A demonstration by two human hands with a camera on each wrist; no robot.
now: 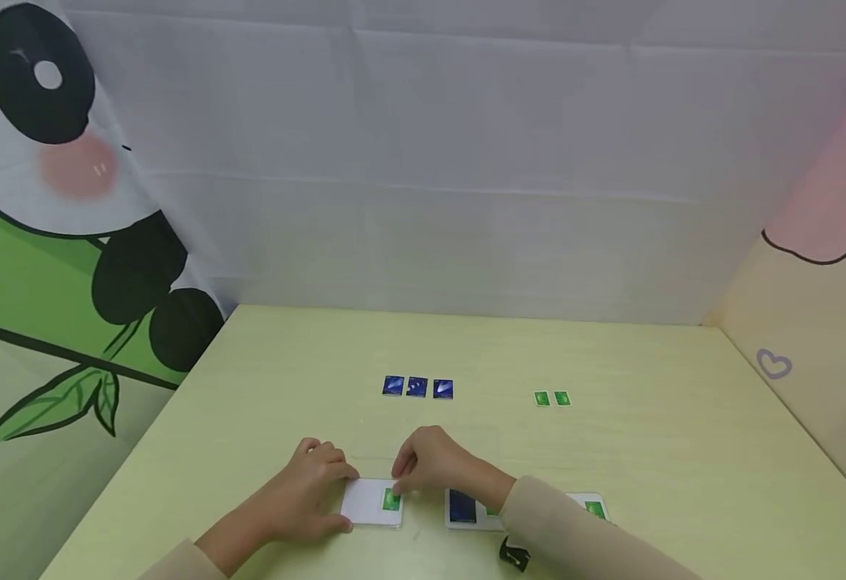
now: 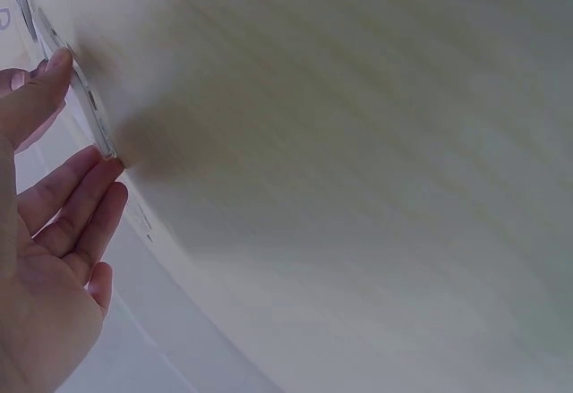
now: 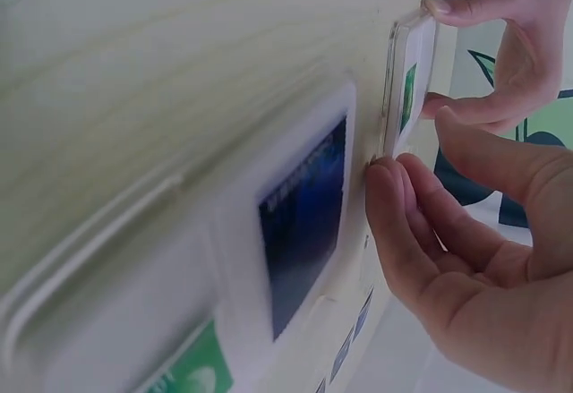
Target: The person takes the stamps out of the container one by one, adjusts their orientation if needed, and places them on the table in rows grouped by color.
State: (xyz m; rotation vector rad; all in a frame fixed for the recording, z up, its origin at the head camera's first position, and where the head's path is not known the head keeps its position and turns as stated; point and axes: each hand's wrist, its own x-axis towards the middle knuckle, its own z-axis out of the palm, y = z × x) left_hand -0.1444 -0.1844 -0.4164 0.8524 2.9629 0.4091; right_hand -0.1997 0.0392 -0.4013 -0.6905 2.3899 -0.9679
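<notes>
My left hand [image 1: 310,491] grips a white card in a clear case [image 1: 362,503] at its left end, with thumb and finger at opposite edges. A small green picture card [image 1: 391,499] lies flat near the case's right end. Over that end is my right hand [image 1: 433,463]. In the right wrist view, the index fingertip [image 3: 380,174] touches the case's corner, while the thumb stands apart above it. To the right lies a second white case [image 1: 481,528] with a dark blue picture card [image 1: 462,507] and a green one, partly hidden by the right sleeve [image 1: 575,524].
Three blue picture cards [image 1: 416,387] lie in a row farther back. Two small green cards [image 1: 552,399] are right of them. A third white case [image 1: 582,499] with a green card is partly behind the sleeve. A black object [image 1: 514,556] lies near the front. Printed cloth walls [image 1: 466,242] surround the table.
</notes>
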